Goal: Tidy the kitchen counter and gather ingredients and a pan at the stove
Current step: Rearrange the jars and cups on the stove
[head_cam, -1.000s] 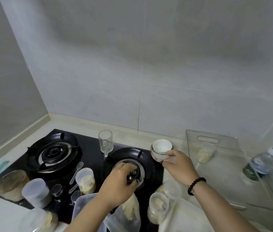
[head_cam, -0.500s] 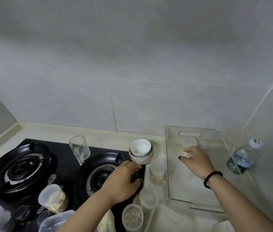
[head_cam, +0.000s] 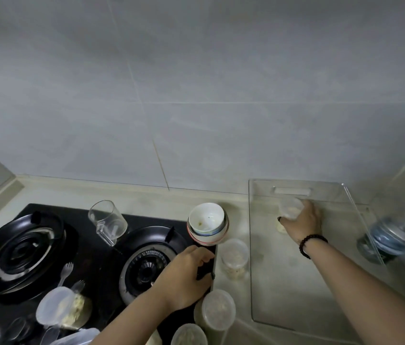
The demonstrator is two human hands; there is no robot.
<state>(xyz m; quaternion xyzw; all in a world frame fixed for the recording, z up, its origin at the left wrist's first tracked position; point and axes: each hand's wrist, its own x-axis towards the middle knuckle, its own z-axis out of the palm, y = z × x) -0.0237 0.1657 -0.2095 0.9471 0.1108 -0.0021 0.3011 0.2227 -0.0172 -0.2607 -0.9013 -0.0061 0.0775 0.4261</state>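
Item: small clear tub [head_cam: 290, 207], on the transparent cutting board [head_cam: 296, 295] at the right of the surface, near the board's far end below its handle slot. Pale contents; what they are cannot be told.

Grip, right: right hand [head_cam: 302, 221] reaches across the board, fingers curled round the tub from its right and near sides. The tub sits at the fingertips, forward of the palm, rim showing above the fingers. Whether it stands on the board or is lifted cannot be told.

Grip, left: left hand [head_cam: 186, 277] lies at the right front edge of the black stove [head_cam: 92, 252], fingers curled on a small dark object whose nature cannot be told.

Hazards, judged:
- Tub is thin, clear and held only at the fingertips; a quick lift could let it slip or tip and spill its contents onto the board.
- Water bottle [head_cam: 390, 235] stands just beyond the board's right edge, near the right forearm; a wide swing back toward the stove could knock it over.
- Stacked bowls [head_cam: 207, 224] sit at the stove's right rear corner, between the two hands; a tub carried low toward the stove could catch the rim and shift the stack.
- Lidded tubs [head_cam: 233, 257] crowd the gap between stove and board, leaving little room to set anything down
- Glass cup [head_cam: 107, 221] stands tilted between the burners, easily toppled
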